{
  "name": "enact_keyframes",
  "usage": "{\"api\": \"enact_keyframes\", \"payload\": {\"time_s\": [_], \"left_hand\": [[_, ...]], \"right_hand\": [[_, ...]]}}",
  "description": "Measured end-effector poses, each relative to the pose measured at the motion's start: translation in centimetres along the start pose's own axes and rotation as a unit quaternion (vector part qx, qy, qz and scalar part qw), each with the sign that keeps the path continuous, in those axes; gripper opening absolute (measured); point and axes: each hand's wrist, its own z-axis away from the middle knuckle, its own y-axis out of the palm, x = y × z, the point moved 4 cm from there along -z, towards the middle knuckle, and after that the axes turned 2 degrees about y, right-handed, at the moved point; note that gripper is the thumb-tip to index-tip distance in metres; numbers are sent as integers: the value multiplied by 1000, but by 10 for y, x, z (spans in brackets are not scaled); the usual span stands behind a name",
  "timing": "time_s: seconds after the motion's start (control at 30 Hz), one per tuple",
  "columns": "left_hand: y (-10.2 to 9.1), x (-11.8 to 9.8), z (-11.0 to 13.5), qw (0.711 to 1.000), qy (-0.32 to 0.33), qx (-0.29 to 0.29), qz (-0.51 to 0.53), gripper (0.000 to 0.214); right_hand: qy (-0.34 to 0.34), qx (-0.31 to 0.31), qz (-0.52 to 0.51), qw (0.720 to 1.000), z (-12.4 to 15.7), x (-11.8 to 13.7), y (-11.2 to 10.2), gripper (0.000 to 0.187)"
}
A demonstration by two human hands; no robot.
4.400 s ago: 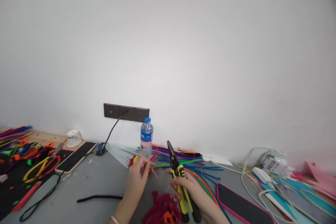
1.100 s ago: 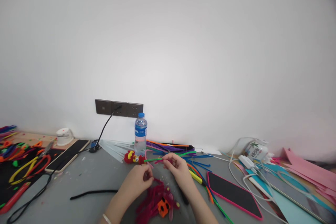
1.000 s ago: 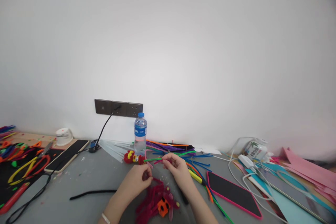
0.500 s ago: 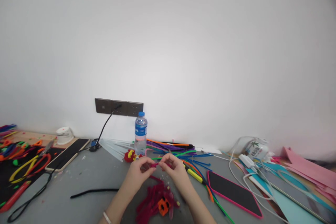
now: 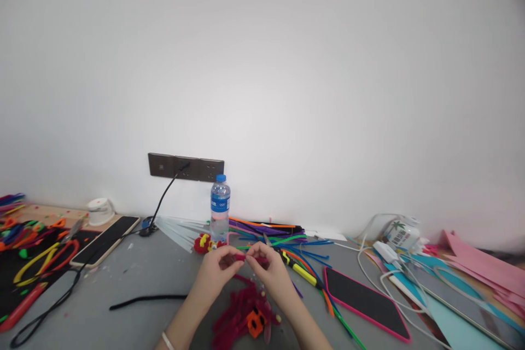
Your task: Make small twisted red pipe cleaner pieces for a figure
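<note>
My left hand (image 5: 221, 267) and my right hand (image 5: 264, 263) meet above the table, each with thumb and fingers pinched. Between their fingertips runs a short dark-pink pipe cleaner (image 5: 240, 257), mostly covered by the fingers. Below them, between my forearms, lies a heap of crimson pipe cleaner pieces (image 5: 229, 314). An orange piece with black spots (image 5: 255, 322) sits on its right part. Just beyond my left hand is a small red and yellow fuzzy figure (image 5: 202, 243). A black pipe cleaner (image 5: 147, 299) stretches out left of my left forearm.
A water bottle (image 5: 220, 208) stands near the wall, beside a bundle of coloured pipe cleaners (image 5: 262, 228). A yellow-and-black pen-like tool (image 5: 303, 273) and a pink-edged phone (image 5: 365, 302) lie right. At left are another phone (image 5: 105, 240), scissors (image 5: 53, 262) and a black cable (image 5: 61, 303).
My right hand has shifted slightly left, closer to my left hand, uncovering more of the yellow-and-black tool. My left hand has barely moved.
</note>
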Motion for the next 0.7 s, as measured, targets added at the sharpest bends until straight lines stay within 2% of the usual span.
{"api": "enact_keyframes", "payload": {"time_s": [0.3, 0.5, 0.7], "left_hand": [[-1, -4, 1, 999, 0, -19, 39, 26], [-1, -5, 2, 998, 13, -32, 53, 14], [-3, -6, 1, 998, 7, -27, 53, 16]], "right_hand": [[6, 4, 5, 1000, -1, 2, 0, 21], [11, 12, 2, 1000, 0, 1, 1, 22], [28, 28, -25, 999, 1, 6, 2, 26]]}}
